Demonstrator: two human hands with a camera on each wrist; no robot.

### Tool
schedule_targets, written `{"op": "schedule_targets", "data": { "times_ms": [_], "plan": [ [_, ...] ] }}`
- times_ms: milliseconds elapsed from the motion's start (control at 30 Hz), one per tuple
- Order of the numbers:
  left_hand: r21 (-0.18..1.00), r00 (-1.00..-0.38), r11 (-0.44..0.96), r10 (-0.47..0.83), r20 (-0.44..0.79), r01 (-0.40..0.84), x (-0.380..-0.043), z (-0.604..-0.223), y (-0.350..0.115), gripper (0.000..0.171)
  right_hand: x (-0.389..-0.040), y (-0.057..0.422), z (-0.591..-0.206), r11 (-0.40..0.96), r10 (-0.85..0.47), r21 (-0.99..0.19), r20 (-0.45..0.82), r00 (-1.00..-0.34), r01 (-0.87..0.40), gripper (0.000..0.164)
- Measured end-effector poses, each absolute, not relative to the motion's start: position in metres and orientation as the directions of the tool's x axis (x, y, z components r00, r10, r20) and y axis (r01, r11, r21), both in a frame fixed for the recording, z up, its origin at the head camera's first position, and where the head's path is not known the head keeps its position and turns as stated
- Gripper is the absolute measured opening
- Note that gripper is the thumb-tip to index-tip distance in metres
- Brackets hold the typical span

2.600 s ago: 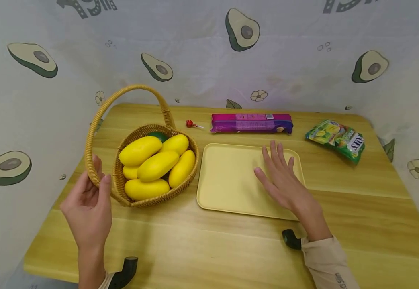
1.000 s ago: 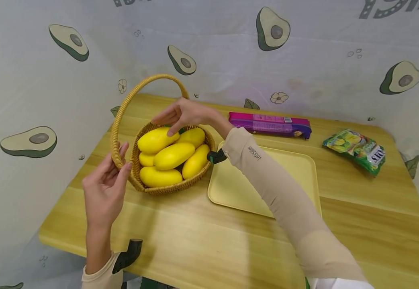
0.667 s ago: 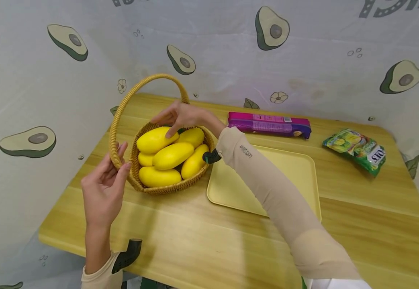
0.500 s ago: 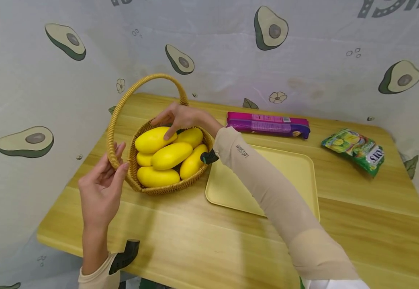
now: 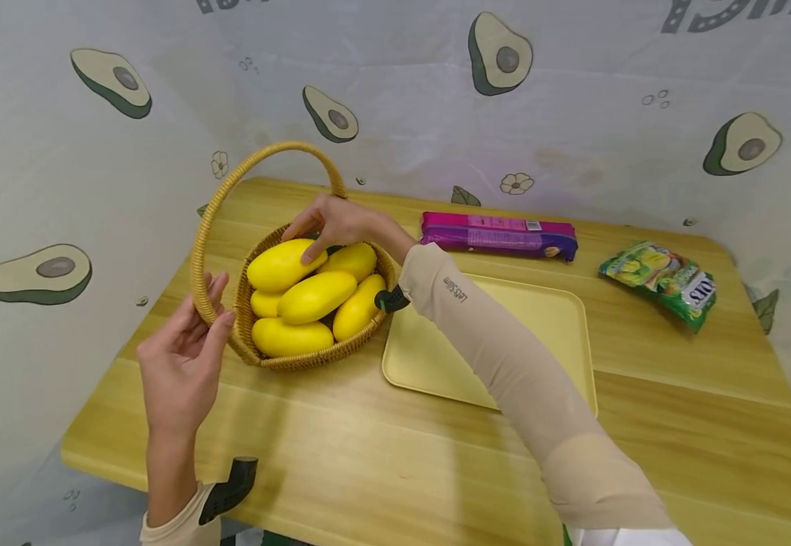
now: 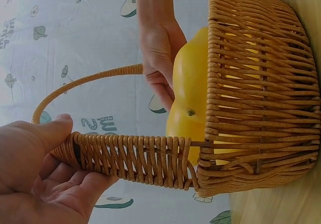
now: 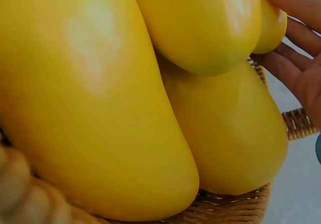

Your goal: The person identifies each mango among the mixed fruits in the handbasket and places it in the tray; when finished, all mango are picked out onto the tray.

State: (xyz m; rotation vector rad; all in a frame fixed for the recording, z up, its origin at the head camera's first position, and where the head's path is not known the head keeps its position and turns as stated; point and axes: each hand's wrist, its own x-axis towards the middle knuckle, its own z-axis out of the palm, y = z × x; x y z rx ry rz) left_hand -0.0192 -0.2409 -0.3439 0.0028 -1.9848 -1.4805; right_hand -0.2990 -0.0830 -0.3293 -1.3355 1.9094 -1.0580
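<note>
Yellow fruit point(image 5: 277, 268) in basket point(image 5: 308, 360), gripped by right hand point(image 5: 335, 218); handle point(image 5: 198, 258) held by left hand point(image 5: 182, 365), at basket's eight o'clock.

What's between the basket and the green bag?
In the head view, the yellow tray lies between them, partly hidden by the beige sleeve, with the purple packet farther back.

Head view: the right sleeve point(image 5: 528, 390) is bearing "Let'sSlim" just off centre, toward 3 o'clock. Farther out at 3 o'clock, the green bag point(image 5: 661, 282) is displaying partial letters resembling "OLS". The purple packet point(image 5: 497, 236), 2 o'clock, is carrying a barcode and illegibly small print. The wall cloth point(image 5: 402, 98) is showing cut-off grey letters at 11 and 2 o'clock.
</note>
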Motion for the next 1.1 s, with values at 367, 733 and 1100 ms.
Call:
{"op": "schedule_targets", "data": {
  "times_ms": [367, 733, 1100],
  "plan": [
    [0.862, -0.783, 0.329, -0.377, 0.495, 0.386, -0.018, -0.346, -0.240, 0.055, -0.282, -0.047, -0.308, 0.108, -0.927, -0.844, 0.106, -0.361, -0.525, 0.051],
    [0.857, -0.769, 0.213, -0.379, 0.515, 0.469, -0.021, -0.350, -0.240, 0.052, -0.259, 0.018, -0.281, 0.104, -0.868, -0.871, 0.157, -0.471, -0.481, 0.049],
    [0.853, -0.764, 0.245, -0.379, 0.522, 0.462, -0.020, -0.352, -0.240, 0.054, -0.238, 0.085, -0.296, 0.170, -0.805, -0.793, 0.231, -0.547, -0.585, 0.047]
  ]
}}
